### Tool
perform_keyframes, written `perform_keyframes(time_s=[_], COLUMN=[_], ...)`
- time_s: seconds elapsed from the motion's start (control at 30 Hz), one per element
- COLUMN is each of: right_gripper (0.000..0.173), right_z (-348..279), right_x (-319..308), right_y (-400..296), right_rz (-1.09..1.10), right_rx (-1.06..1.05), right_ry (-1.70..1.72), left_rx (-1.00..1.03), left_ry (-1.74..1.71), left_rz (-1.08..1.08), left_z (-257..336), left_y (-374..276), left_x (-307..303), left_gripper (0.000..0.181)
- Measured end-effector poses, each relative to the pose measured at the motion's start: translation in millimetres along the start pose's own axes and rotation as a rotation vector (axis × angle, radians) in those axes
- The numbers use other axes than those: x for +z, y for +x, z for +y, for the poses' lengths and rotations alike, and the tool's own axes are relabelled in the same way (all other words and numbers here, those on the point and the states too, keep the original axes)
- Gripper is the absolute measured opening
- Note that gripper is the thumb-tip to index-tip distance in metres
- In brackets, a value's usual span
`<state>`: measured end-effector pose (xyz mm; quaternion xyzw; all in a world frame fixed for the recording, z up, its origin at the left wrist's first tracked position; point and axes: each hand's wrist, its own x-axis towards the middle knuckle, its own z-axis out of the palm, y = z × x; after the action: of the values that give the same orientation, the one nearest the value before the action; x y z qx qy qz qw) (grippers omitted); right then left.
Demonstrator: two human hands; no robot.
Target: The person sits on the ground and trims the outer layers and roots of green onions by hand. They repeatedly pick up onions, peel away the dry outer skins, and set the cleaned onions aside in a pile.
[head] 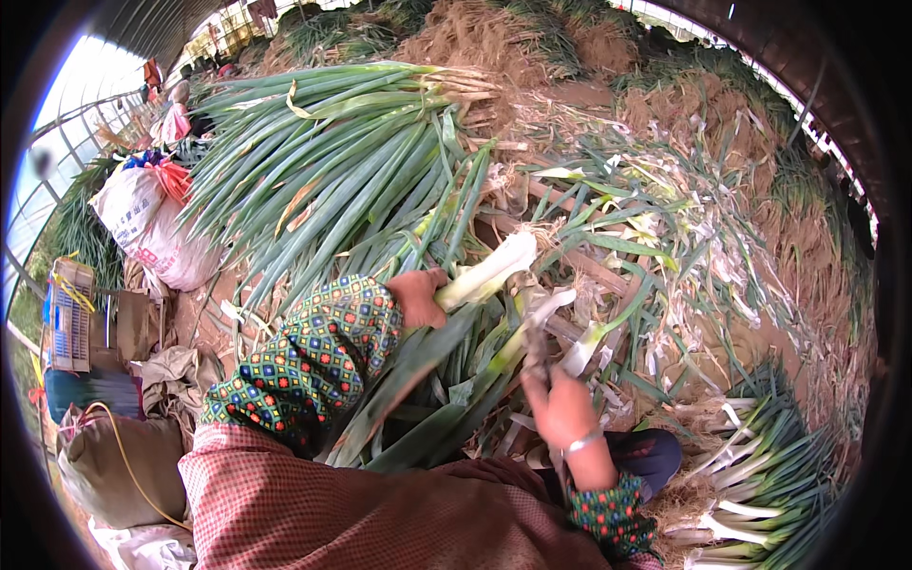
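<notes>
My left hand [419,298] is closed around a thick leek-like stalk [499,267], its white end and roots pointing up and to the right. Its long green leaves run down towards my lap. My right hand [563,406], with a silver bracelet at the wrist, is closed on a dark, narrow tool [536,338], blurred; what kind of tool I cannot tell. Peeled white and green pieces [584,349] lie just beyond that hand. A large heap of green-leaved stalks [342,157] lies ahead of my left hand, roots towards the right.
Trimmed white stalks [748,491] lie in a pile at the lower right. Leaf scraps [684,206] cover the ground to the right. Stuffed sacks [153,228], a plastic crate [70,313] and a tan bag [125,463] stand at the left. More stalks are heaped along the far side.
</notes>
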<state>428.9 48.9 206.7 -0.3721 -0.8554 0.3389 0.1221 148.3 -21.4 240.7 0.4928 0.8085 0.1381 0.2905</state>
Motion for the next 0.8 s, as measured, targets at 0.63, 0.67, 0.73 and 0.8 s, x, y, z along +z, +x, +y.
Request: perform_keyframes(time_s=[0.63,0.67,0.73,0.8], right_gripper=[0.047,0.046,0.043,0.039], right_z=[0,0,1,-4], right_x=[-7,-5,-2,0], right_y=[-87,-84,-78,-67], right_rz=[-0.252,-0.263,-0.272,-0.284], right_rx=[-0.159,-0.163,-0.127,-0.071], right_ry=[0.083,0.079,0.065,0.051], left_rx=[-0.305,-0.303,-0.203,-0.293], left_ry=[-1.166,-1.159,-1.230,-1.167], left_rz=[0.179,0.244,0.388,0.387], left_z=[-40,-63,-62,-64], left_y=[60,72,74,74], left_x=[131,154,172,178], left_gripper=[0.045,0.045,0.042,0.048])
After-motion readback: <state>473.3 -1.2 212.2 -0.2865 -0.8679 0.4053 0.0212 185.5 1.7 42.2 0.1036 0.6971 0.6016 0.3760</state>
